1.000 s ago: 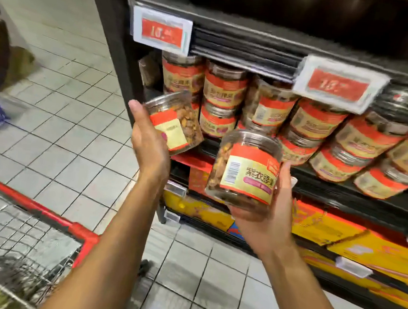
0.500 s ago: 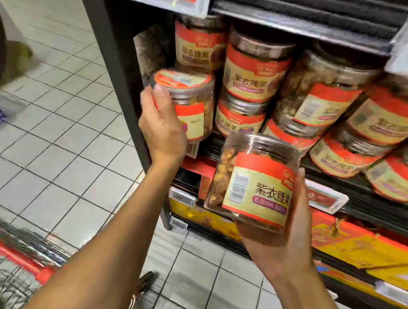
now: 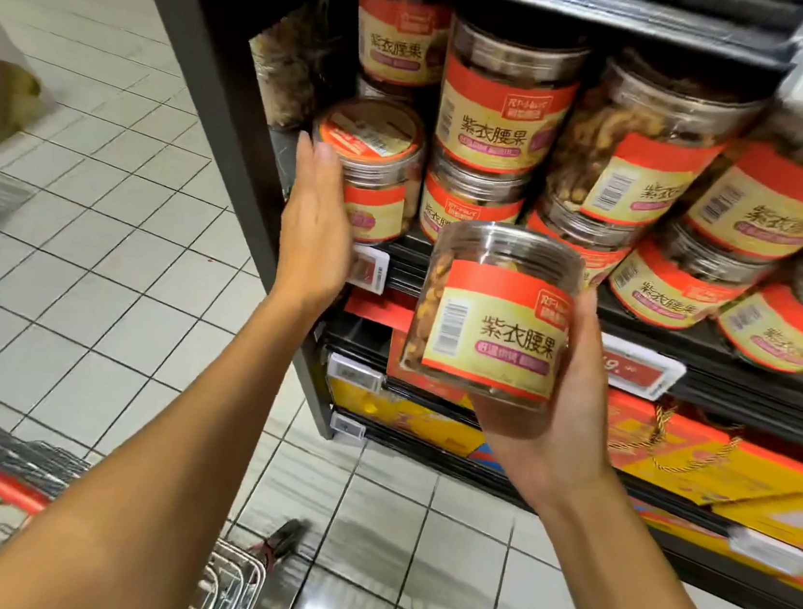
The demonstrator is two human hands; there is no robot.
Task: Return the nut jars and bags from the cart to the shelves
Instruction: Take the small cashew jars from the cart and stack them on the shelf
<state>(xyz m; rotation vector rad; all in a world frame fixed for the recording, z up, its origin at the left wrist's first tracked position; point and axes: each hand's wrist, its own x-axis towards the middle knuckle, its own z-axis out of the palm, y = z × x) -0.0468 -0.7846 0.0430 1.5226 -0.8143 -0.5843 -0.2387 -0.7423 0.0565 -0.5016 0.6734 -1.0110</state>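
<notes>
Head camera: my left hand (image 3: 316,223) lies flat, fingers straight, against the first jar (image 3: 373,149) at the left end of the shelf (image 3: 758,391). My right hand (image 3: 556,424) grips the second jar (image 3: 494,315) from below, nearer than the shelf. It looks hard, smooth and maybe slippery, so I'd hold its sides.

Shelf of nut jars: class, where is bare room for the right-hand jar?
Only atop the end jar the left hand touches, beside the stacked pair; a narrow shelf strip lies between it and the upright. Rightwards, jars crowd two high.
</notes>
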